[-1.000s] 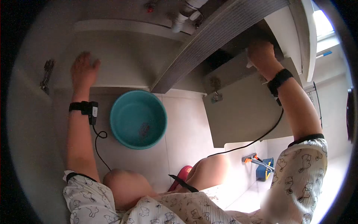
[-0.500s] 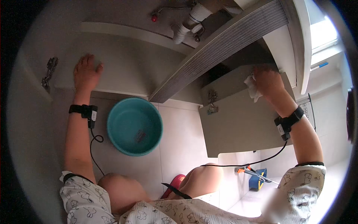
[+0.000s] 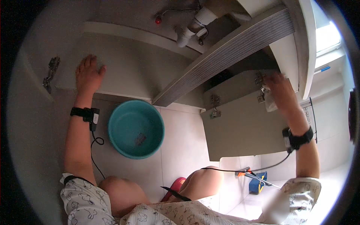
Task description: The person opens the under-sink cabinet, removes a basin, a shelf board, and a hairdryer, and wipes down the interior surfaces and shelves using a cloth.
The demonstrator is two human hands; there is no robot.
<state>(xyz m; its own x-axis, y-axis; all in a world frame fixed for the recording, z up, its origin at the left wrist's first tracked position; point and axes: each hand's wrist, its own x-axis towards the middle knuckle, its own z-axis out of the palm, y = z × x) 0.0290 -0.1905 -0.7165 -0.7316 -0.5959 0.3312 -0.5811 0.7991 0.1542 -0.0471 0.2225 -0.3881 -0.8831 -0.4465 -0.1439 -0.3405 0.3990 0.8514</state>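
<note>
"Presently, from my distant post, where do I find the white cloth (image 3: 270, 103)?"

"I find it bunched in the right hand (image 3: 282, 92), whose fingers curl over it and partly cover it. The hand, slightly blurred, is at the upper edge of the cabinet door (image 3: 243, 129), beside the right hinge (image 3: 261, 98); a left hinge (image 3: 215, 107) shows farther along the same edge."

"And the left hand (image 3: 89, 76)?"

"I note it empty and palm down on the pale cabinet panel (image 3: 131, 62), fingers extended, thumb apart."

"Which neighbouring parts do I label?"

"The teal basin (image 3: 136, 125), on the tiled floor (image 3: 183, 138) between the left forearm and the door, with a small reddish patch inside; the ribbed strip (image 3: 228, 52), running diagonally between the hands; and the white drainpipe (image 3: 183, 37), above the panel. A black strap (image 3: 85, 113) encircles the left wrist, another (image 3: 300, 138) the right."
</note>
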